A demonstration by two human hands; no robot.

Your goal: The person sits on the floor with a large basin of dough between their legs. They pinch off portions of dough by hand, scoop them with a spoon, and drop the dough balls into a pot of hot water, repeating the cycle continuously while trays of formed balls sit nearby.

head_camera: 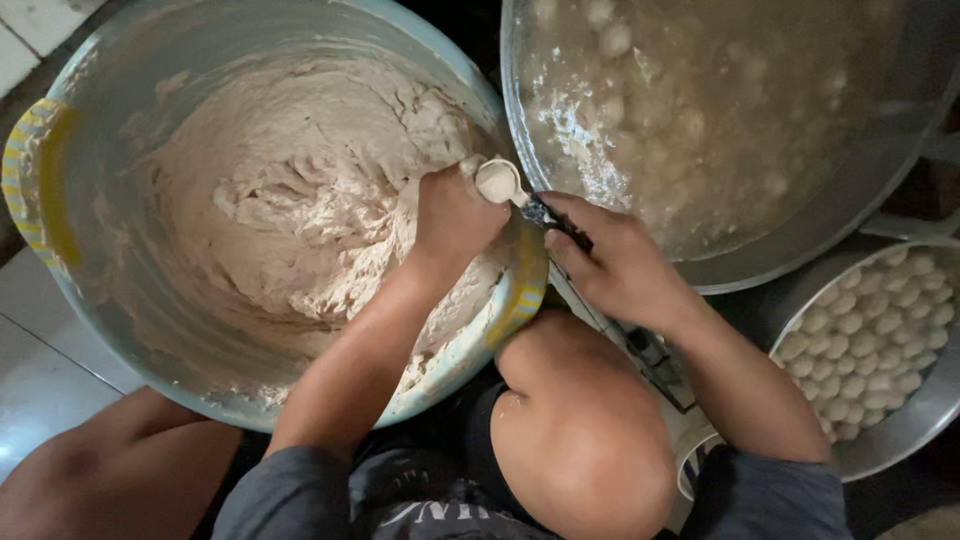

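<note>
one small ball of paste (497, 181) sits on the spoon (512, 190), just above the left hand (455, 215), which is fisted around a squeeze of the same paste at the rim of the big basin (100, 300). the right hand (610, 265) is closed on the spoon's handle. a clean scoop wants the spoon's edge drawn flat across the fist top, close beside the pot of cloudy water (800, 230) where finished balls float.

We count 2 hands, a left hand (455, 215) and a right hand (612, 262), with 1 spoon (500, 182) between them. We see 3 vessels: 1 dough tub (85, 105), 1 wide pot of water (830, 215) and 1 metal tray (915, 425). The balls in pot and tray are too many for us to count.
</note>
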